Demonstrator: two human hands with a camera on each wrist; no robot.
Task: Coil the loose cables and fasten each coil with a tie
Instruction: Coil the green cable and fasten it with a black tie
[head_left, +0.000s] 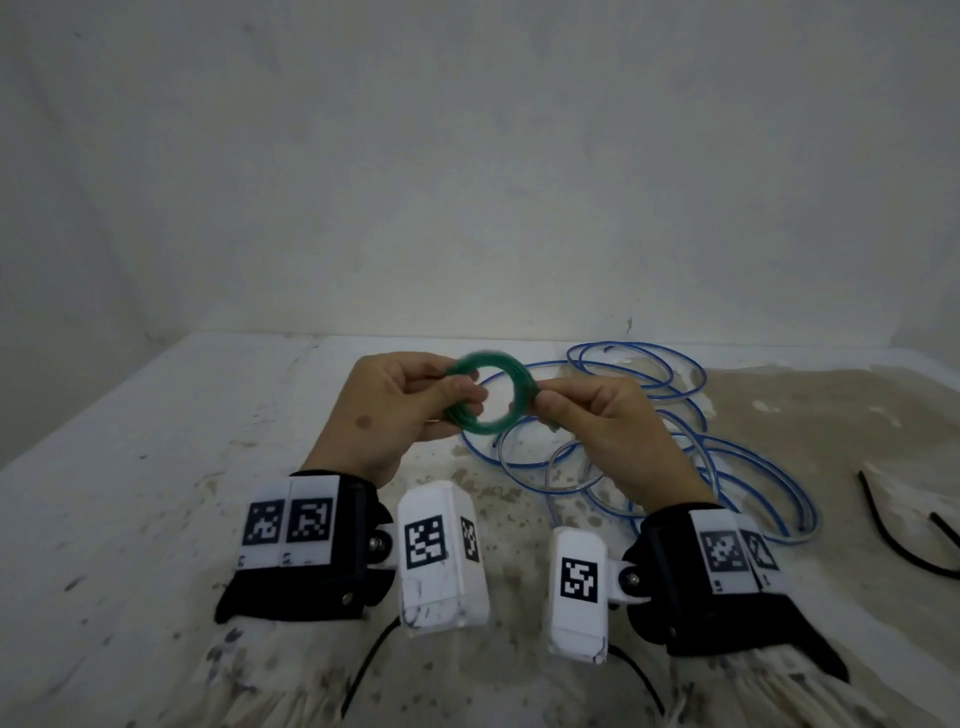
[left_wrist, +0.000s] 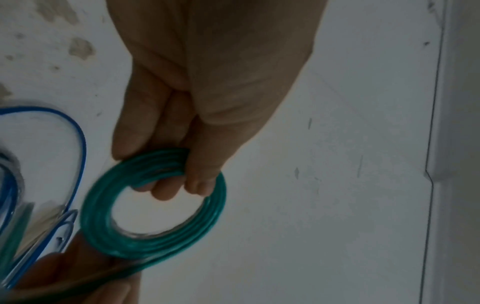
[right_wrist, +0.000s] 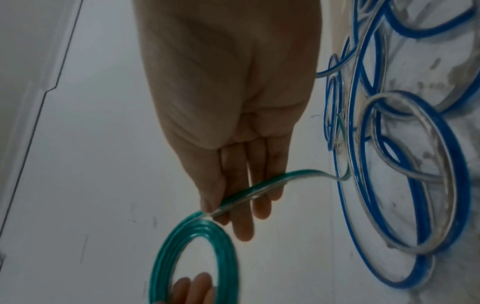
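A small green cable coil (head_left: 491, 396) of several turns hangs above the table between both hands. My left hand (head_left: 402, 402) pinches its left side, thumb on top and fingers through the ring (left_wrist: 153, 207). My right hand (head_left: 587, 410) pinches the coil's right edge, where the free green strand (right_wrist: 259, 185) runs out under the thumb toward the table. The coil (right_wrist: 193, 255) looks blurred in all three views. A loose blue cable (head_left: 675, 431) lies in wide tangled loops on the table behind and to the right of my hands.
Thin black ties (head_left: 904, 540) lie at the right edge of the stained white table (head_left: 156, 467). Another black strip (head_left: 363, 670) lies near the front, under my wrists. A plain wall (head_left: 467, 156) closes the back.
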